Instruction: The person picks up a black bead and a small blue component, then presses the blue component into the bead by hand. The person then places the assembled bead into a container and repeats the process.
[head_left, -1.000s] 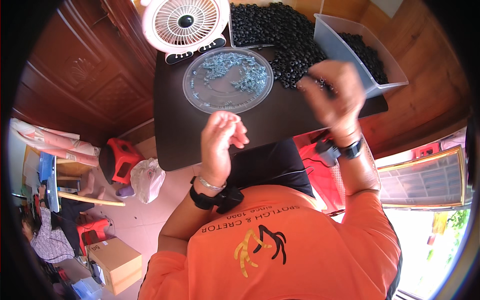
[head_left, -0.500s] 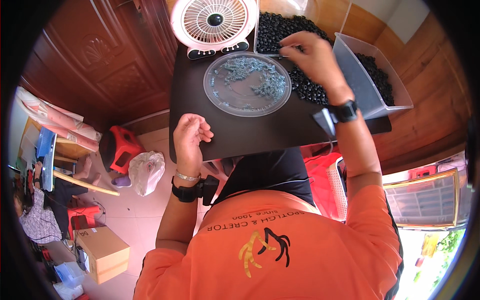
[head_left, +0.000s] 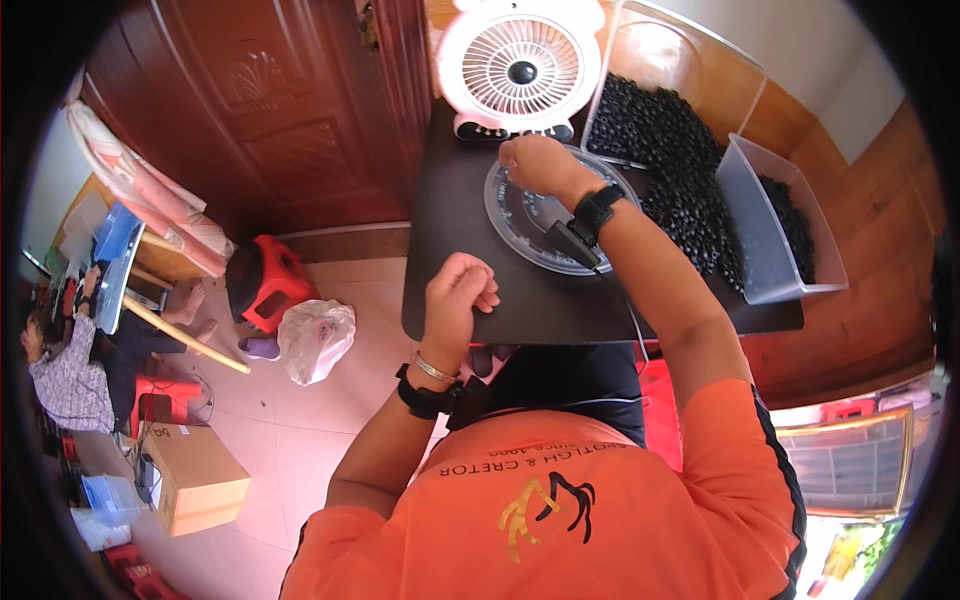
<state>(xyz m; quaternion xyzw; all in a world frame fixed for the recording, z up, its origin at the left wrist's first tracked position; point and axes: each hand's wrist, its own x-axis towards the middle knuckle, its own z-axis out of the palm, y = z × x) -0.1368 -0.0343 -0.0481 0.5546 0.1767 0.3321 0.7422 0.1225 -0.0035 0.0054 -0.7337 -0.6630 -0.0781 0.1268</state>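
Observation:
My right hand (head_left: 545,168) is above the far-left part of a round, clear, shallow plastic dish (head_left: 497,222), its fingers curled down and closed. Whatever they grip, if anything, is hidden under the hand. Small bluish pieces (head_left: 525,212) lie in the dish, largely covered by the hand and wrist. Close to the table's front-left edge, my left hand (head_left: 460,298) is held with its fingers bent inward and thumb against them. What it may hold is too small or hidden to make out.
Many small black parts (head_left: 670,140) are heaped right of the dish, in front of a clear container wall. A clear bin (head_left: 738,225) with more black parts stands at the right. A pink-white fan (head_left: 522,72) stands behind the dish on the dark table (head_left: 455,210). Another person (head_left: 75,370) sits far left.
My right hand has moved left from the black parts to over the dish, fingers now curled down. The left hand has stayed near the table's front-left edge. The whole view has shifted.

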